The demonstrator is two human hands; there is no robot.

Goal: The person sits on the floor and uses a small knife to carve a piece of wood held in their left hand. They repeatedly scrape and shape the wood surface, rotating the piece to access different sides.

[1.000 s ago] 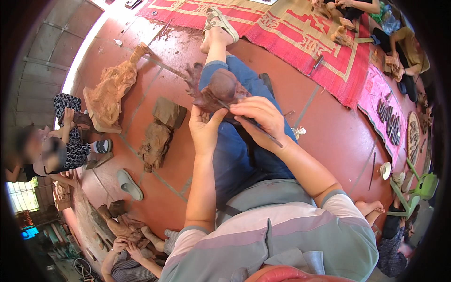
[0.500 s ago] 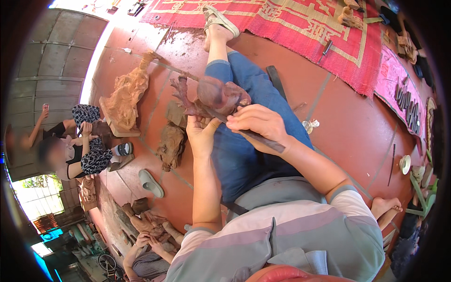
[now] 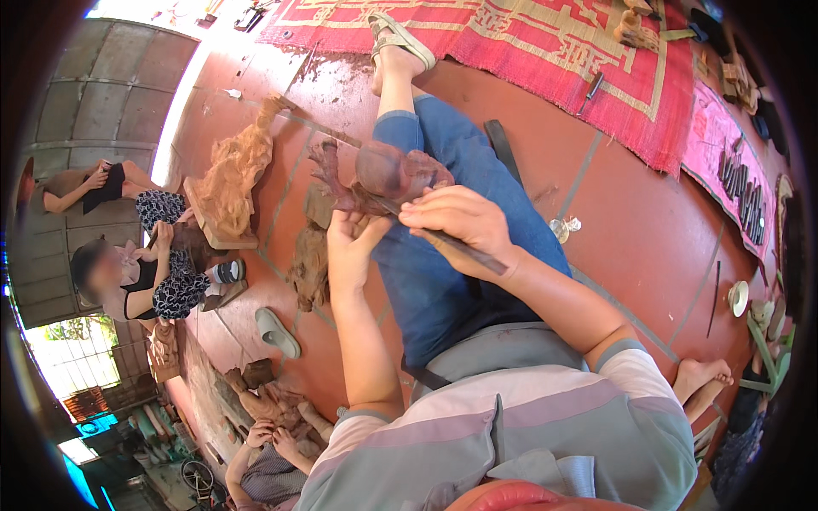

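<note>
A dark reddish-brown wood carving (image 3: pixel 380 170), with a rounded smooth body and branching prongs at its left, rests by my bent knee. My right hand (image 3: pixel 464 223) is closed around a long, flat, dark file (image 3: pixel 470 249). The file's far end lies against the carving's near side, while its near end sticks out below my right wrist. My left hand (image 3: pixel 352 255) is closed at the carving's lower left edge, its thumb close to the file's far end. My fingers partly hide the place where file and carving meet.
A lighter wood carving (image 3: pixel 234 183) stands on the tiled floor to the left, with rough brown wood pieces (image 3: pixel 309 268) nearer me. A grey slipper (image 3: pixel 278 333) lies beyond them. Several dark tools (image 3: pixel 743 200) lie on a pink cloth at right. Other people sit at left and lower left.
My right hand and the file have shifted slightly left toward the carving. At far left, a person's raised hand has come down.
</note>
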